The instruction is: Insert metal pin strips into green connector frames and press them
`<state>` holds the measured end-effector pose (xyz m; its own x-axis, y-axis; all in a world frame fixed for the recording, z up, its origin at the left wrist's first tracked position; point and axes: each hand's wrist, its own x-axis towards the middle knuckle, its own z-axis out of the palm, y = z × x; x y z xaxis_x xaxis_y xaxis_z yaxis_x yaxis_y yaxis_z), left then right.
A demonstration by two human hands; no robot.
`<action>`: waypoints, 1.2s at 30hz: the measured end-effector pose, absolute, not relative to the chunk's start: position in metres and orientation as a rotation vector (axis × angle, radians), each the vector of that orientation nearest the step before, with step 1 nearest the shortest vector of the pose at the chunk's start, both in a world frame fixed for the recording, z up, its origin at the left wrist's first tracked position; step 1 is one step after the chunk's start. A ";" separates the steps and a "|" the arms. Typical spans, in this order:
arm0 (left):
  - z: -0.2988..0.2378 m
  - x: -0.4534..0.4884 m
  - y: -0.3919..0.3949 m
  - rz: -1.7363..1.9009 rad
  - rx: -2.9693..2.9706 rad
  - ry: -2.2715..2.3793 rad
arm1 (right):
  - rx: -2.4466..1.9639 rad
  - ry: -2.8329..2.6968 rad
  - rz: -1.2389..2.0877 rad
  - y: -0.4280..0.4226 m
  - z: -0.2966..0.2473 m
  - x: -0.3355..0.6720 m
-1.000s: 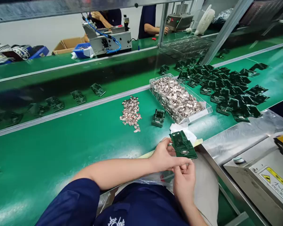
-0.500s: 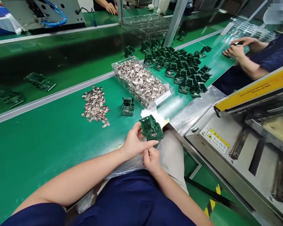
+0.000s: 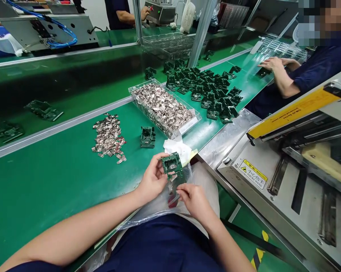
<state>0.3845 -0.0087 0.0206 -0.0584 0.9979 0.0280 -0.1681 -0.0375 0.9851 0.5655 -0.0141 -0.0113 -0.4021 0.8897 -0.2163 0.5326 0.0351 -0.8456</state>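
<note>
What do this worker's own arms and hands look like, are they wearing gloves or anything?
No gloves: the left hand and right hand are bare, with no rings or watch visible. Both forearms are uncovered. A dark navy short sleeve shows at the left upper arm, matching the navy garment on the body.

Green desk (image 3: 45, 177) carries a clear tray (image 3: 163, 107) full of metal clips. Left of the tray sits a loose clip pile (image 3: 108, 138); behind it, a heap of green boards (image 3: 207, 92).

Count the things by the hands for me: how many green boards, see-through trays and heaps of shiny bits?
Green boards: 2, a held green board in the left hand and a lone green board
Clear tray: 1
Loose shiny heap: 1
Total: 4
The far board pile is too jumbled to count.
</note>
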 end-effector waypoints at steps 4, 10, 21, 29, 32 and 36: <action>0.021 0.384 -0.019 1.327 1.044 1.061 | -1.300 -1.750 1.288 -0.014 0.025 0.572; 0.024 0.386 -0.023 1.330 1.038 1.019 | -1.125 -1.623 0.919 -0.003 0.042 0.551; 0.024 0.385 -0.024 1.354 1.097 0.912 | -1.111 -1.800 0.453 0.001 0.040 0.524; 0.016 0.385 -0.028 1.322 1.205 1.012 | -1.227 -1.733 0.605 0.002 0.037 0.523; 0.016 0.383 -0.029 1.295 1.232 1.024 | -1.287 -1.624 0.827 0.004 0.037 0.523; 0.016 0.380 -0.028 1.278 1.273 1.021 | -1.281 -1.377 1.200 0.006 0.033 0.520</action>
